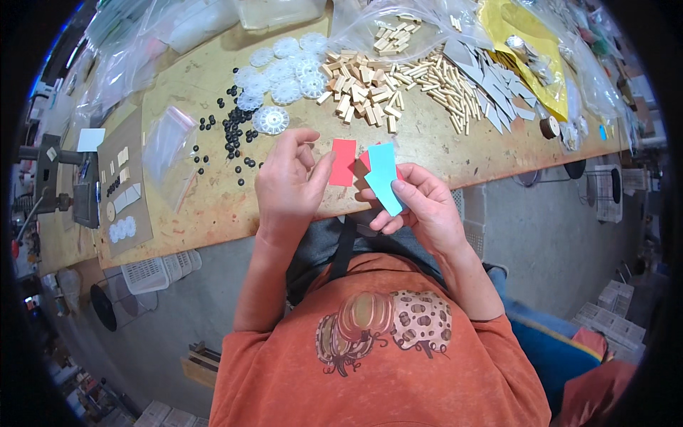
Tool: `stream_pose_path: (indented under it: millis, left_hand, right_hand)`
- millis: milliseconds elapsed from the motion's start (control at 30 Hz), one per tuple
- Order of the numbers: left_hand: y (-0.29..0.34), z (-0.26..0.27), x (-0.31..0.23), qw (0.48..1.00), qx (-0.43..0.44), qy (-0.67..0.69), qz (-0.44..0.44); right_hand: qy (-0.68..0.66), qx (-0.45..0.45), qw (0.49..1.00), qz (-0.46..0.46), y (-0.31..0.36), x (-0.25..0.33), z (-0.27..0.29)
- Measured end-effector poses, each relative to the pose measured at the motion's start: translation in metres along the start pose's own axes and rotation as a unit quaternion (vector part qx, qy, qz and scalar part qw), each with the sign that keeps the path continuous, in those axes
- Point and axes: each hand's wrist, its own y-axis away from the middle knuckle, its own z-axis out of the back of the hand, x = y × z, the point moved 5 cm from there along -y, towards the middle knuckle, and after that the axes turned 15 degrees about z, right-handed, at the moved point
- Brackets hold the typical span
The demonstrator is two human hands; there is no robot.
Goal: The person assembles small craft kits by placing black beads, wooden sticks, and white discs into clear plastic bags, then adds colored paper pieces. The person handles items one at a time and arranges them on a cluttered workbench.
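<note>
Blue card (382,167), slanted lower end, held up at the near edge of the worn tabletop (228,213). Right hand (425,203) pinches it, thumb on the face, fingers behind; red edges (365,160) peek out behind, count unclear. Left hand (290,181) half-curled, thumb at the side of a red card (343,162); cannot tell if gripped or just touched. Handling tips: light pinch so nothing creases, fan the pieces slightly so every edge reads, take the red one by its rim, hold both flat to the eye. Beyond the hands: clear toothed wheels (284,75), wooden blocks (370,92), thin wooden sticks (459,99), then small black rings (235,134) scattered to the left; wrists should stay off those, they look easy to knock and roll
</note>
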Motion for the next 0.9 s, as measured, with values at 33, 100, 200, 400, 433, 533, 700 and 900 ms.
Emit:
stream_pose_path:
  millis: [33, 100, 200, 400, 433, 533, 700, 900]
  left_hand:
    - [0.004, 0.001, -0.001, 0.999, 0.016, 0.045, 0.025]
    - [0.009, -0.003, -0.005, 0.978, 0.095, 0.164, 0.085]
    - [0.019, -0.016, -0.012, 0.911, 0.216, 0.319, 0.145]
    - [0.022, -0.007, -0.003, 0.939, 0.127, 0.297, 0.122]
    - [0.02, 0.001, 0.0, 0.952, 0.103, 0.264, 0.115]
    - [0.012, 0.016, 0.012, 0.974, 0.076, 0.176, 0.118]
    - [0.005, 0.021, 0.019, 0.987, 0.086, 0.053, 0.128]
    - [0.004, 0.024, -0.001, 0.995, -0.073, -0.066, -0.021]
  right_hand:
    - [-0.002, 0.004, 1.0, -0.001, 0.0, -0.001, 0.0]
    - [-0.006, 0.009, 1.0, -0.008, 0.0, -0.002, -0.001]
    - [-0.004, 0.022, 1.0, -0.014, 0.001, -0.003, -0.004]
    - [0.031, 0.028, 0.999, -0.006, 0.002, -0.005, -0.004]
    - [0.035, 0.029, 0.999, -0.005, 0.001, -0.005, -0.004]
    - [0.029, 0.011, 0.999, 0.011, 0.001, -0.002, 0.002]
    - [0.03, 0.002, 1.0, 0.005, 0.002, -0.001, 0.007]
    - [0.025, 0.015, 1.0, 0.002, 0.005, -0.002, 0.004]
